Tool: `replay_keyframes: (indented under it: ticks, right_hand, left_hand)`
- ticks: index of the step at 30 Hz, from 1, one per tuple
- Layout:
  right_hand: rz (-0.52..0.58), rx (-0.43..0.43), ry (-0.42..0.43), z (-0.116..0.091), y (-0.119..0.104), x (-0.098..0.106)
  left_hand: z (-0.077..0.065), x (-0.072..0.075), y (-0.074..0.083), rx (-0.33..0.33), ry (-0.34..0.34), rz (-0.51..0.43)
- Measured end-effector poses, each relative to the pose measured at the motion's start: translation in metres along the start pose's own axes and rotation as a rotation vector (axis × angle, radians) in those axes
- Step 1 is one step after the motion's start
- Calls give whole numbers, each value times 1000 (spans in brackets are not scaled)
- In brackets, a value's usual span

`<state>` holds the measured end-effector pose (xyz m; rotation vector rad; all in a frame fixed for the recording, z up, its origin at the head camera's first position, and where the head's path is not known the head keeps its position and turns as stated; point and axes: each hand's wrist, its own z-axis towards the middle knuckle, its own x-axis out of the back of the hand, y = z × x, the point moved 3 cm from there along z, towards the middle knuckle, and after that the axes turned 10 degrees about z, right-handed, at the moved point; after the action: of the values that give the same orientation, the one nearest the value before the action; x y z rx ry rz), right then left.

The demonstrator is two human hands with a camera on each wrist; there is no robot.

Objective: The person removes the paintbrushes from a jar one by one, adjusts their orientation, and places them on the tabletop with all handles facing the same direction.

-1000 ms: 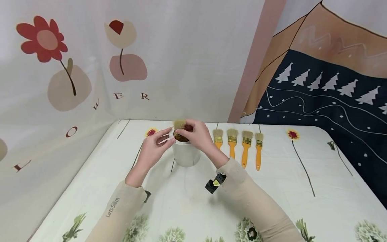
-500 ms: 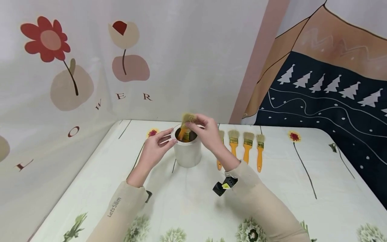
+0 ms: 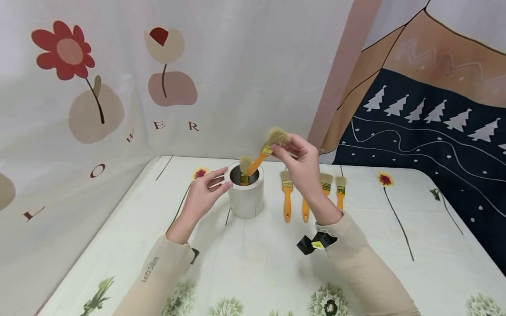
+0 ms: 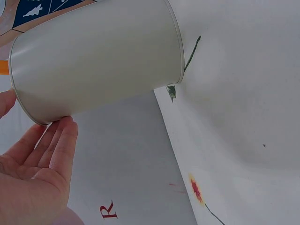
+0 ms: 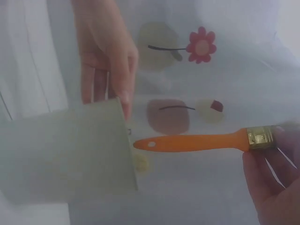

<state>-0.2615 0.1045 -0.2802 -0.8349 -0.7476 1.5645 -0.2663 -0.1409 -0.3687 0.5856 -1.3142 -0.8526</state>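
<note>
My right hand [image 3: 304, 169] pinches a flat paintbrush [image 3: 258, 161] at its gold ferrule, bristles up. The orange handle slants down to the mouth of a pale cylindrical canister [image 3: 246, 204]; in the right wrist view the handle's end [image 5: 143, 144] is right at the rim. A second paintbrush [image 3: 245, 164] stands bristles-up inside the canister, its lower handle hidden. My left hand [image 3: 199, 196] touches the canister's left side at the rim, with fingers [image 4: 60, 150] fairly straight and the thumb at the edge.
To the right of the canister several orange-handled brushes [image 3: 287, 197] lie in a row, bristles away from me; my right hand and forearm partly cover them. A flower-print cloth covers the table [image 3: 245, 254]. Printed curtains [image 3: 253, 79] hang behind it.
My right hand has moved up and to the right, drawing the paintbrush upward from the canister. The second brush in the canister now shows. My left hand has stayed at the rim.
</note>
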Motion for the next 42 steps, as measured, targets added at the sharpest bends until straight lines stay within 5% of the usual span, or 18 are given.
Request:
replay_keyframes:
  ticks: [7, 24, 42]
  right_hand:
    - [21, 44, 47, 1, -11, 23]
    - [-143, 21, 148, -3, -13, 76]
    - [-301, -140, 302, -18, -2, 133]
  left_hand:
    - [0, -1, 2, -1, 0, -7]
    - [1, -1, 0, -3, -2, -13]
    - [0, 1, 3, -5, -3, -19]
